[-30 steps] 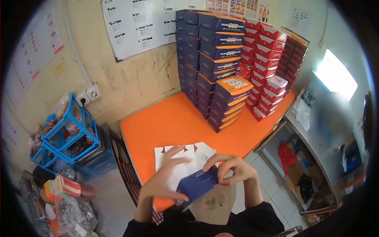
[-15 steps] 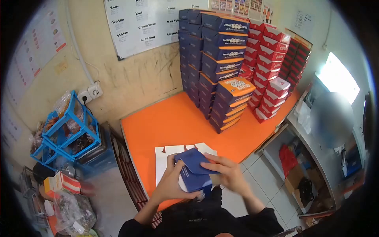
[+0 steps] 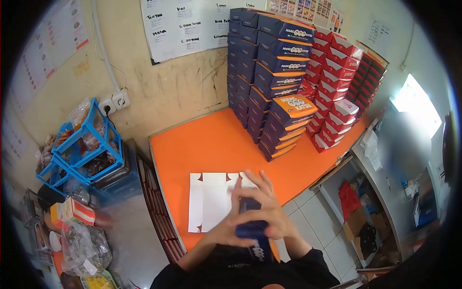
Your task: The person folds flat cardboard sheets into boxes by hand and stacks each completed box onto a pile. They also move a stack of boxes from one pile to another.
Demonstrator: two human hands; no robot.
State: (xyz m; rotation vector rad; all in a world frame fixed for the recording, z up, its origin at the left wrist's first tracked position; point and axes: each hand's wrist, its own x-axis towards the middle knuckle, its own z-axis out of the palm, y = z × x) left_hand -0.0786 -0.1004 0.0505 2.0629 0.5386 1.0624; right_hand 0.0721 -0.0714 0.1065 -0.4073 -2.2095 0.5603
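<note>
A navy box (image 3: 250,232) is held up between the two hands at the near edge of the orange table (image 3: 178,144). It is gripped by the left hand (image 3: 224,232), with the thumb laid along its near side. Across its front the fingers of the right hand (image 3: 269,209) are spread and bent; whether the box is pinched by them cannot be told.

Taken from the box, flat white card (image 3: 214,200) is laid on the table at ten o'clock, its right end covered by the hands. The far part of the table is taken up by stacked navy boxes (image 3: 269,62) at twelve to one o'clock, and red boxes (image 3: 337,79) at one, partly hidden by the navy ones. A blue crate (image 3: 86,144), filled with bagged items, is seen at ten o'clock, a clear plastic bag (image 3: 86,248) at nine, and a grey counter (image 3: 385,168) at two.

The whiteboard (image 3: 192,29) towards half past eleven is cut off by the top edge. The fingers are smeared by motion, much of the held box is masked by them, and part of the counter is obscured by a blurred patch
</note>
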